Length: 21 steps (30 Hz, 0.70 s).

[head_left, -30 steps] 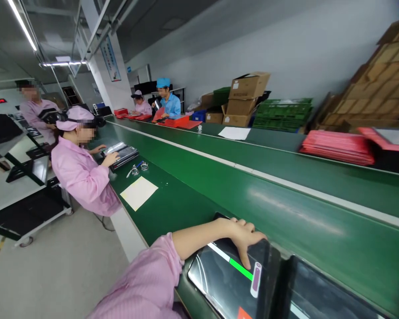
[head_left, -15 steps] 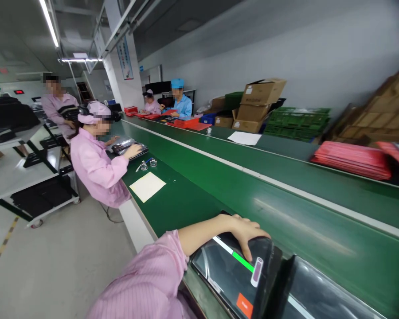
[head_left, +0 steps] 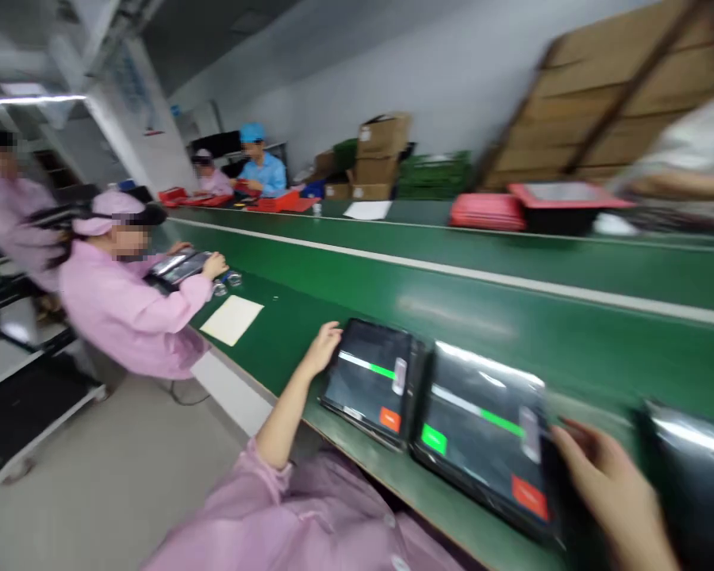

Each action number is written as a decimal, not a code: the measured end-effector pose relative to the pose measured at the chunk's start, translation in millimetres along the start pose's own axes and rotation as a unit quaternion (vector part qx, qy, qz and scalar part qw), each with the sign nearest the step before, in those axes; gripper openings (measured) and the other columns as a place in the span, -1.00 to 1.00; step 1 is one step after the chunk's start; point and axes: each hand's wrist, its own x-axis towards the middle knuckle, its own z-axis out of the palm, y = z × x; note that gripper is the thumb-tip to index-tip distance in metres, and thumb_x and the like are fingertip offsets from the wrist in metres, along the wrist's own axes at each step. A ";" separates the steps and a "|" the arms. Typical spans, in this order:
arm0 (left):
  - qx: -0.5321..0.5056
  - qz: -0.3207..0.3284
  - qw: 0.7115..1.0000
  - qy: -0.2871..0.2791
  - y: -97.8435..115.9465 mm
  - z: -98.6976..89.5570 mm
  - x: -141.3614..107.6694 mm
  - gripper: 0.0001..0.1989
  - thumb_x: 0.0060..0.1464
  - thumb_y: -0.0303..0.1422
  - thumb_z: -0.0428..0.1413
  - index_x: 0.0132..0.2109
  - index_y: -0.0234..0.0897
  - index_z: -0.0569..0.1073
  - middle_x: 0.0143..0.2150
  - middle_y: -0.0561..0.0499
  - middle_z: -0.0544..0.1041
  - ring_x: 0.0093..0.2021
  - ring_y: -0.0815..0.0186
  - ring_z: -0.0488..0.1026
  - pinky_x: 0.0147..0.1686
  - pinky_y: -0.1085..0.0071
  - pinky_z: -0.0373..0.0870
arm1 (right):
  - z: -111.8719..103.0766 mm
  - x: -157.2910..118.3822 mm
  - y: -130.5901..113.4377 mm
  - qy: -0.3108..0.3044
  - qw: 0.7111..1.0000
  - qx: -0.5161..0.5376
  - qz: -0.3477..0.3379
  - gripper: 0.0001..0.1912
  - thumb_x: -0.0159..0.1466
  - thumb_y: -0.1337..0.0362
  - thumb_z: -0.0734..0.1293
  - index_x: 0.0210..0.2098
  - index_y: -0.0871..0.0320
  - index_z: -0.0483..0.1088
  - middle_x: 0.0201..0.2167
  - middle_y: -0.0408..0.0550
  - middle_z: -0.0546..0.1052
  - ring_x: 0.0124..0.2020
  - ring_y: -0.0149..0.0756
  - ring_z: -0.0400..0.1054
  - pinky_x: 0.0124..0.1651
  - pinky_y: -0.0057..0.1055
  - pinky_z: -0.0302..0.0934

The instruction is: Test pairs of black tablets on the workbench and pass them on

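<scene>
Two dark tablets in glossy wrapping lie side by side on the green bench. My left hand is at the upper left edge of the left tablet, its fingers bent against that edge. Beside the right edge of the middle tablet is my right hand, blurred, with thumb and fingers curled; what lies between them is hidden. Coloured bars and small red and green patches show on both screens. Another dark wrapped item lies beyond my right hand.
To the left a person in pink handles a wrapped device, near a pale sheet. Across the bench are red trays and a white sheet. A blurred sleeve shows at the upper right.
The view has swung right and down. My left hand has moved off the top of the left tablet to its edge. My right hand has come into view beside the middle tablet.
</scene>
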 end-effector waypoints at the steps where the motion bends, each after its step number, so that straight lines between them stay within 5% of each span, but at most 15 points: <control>1: -0.008 0.003 1.000 -0.018 -6.5 -1.3 -8.6 -0.48 0.34 -0.31 -0.22 0.38 -0.35 0.06 0.27 -0.31 0.36 0.23 0.18 0.37 0.23 0.15 0.25 | -0.9 -15.1 1.1 0.026 0.999 -0.015 0.032 -0.75 0.31 0.04 0.25 -0.17 -0.01 0.48 -0.32 0.25 0.52 -0.29 0.05 0.44 -0.22 0.00 0.30; 6: -0.030 0.046 0.996 -0.067 -38.4 -0.5 -37.9 -0.27 0.18 -0.25 -0.03 0.43 -0.23 -0.08 0.46 -0.23 0.05 0.44 0.05 0.03 0.34 0.06 0.03 | 27.0 -99.4 -28.9 0.202 0.969 -0.088 -0.112 -0.61 0.35 0.15 0.16 0.04 0.22 0.41 -0.12 0.26 0.55 -0.05 0.10 0.41 0.02 0.00 0.21; 12: -0.095 0.073 0.992 -0.026 -59.8 5.4 -48.1 -0.19 0.06 -0.18 0.02 0.40 -0.26 -0.04 0.44 -0.26 0.09 0.43 -0.02 0.07 0.35 0.02 0.02 | 60.6 -149.4 -60.8 0.079 0.942 -0.154 -0.286 -0.58 0.35 0.20 0.26 0.20 0.02 0.34 0.09 0.00 0.57 0.19 0.03 0.31 0.28 0.01 -0.16; 17: -0.114 0.083 0.990 -0.026 -58.5 4.4 -47.9 -0.19 0.00 -0.17 0.01 0.39 -0.18 0.00 0.43 -0.21 0.12 0.42 -0.05 0.09 0.35 -0.06 0.02 | 66.1 -148.0 -58.7 0.001 0.927 -0.203 -0.314 -0.54 0.34 0.03 0.27 0.18 0.00 0.38 0.08 0.00 0.57 0.23 0.12 0.25 0.33 0.13 -0.41; 21: -0.113 0.079 0.990 -0.032 -57.0 4.1 -48.9 -0.16 -0.02 -0.19 0.01 0.39 -0.21 -0.02 0.44 -0.23 0.09 0.43 -0.05 0.06 0.36 -0.03 0.00 | 58.4 -153.4 -61.0 0.052 0.942 -0.172 -0.283 -0.48 0.34 0.02 0.26 0.25 0.00 0.29 0.04 0.00 0.59 0.17 0.09 0.28 0.34 0.13 -0.46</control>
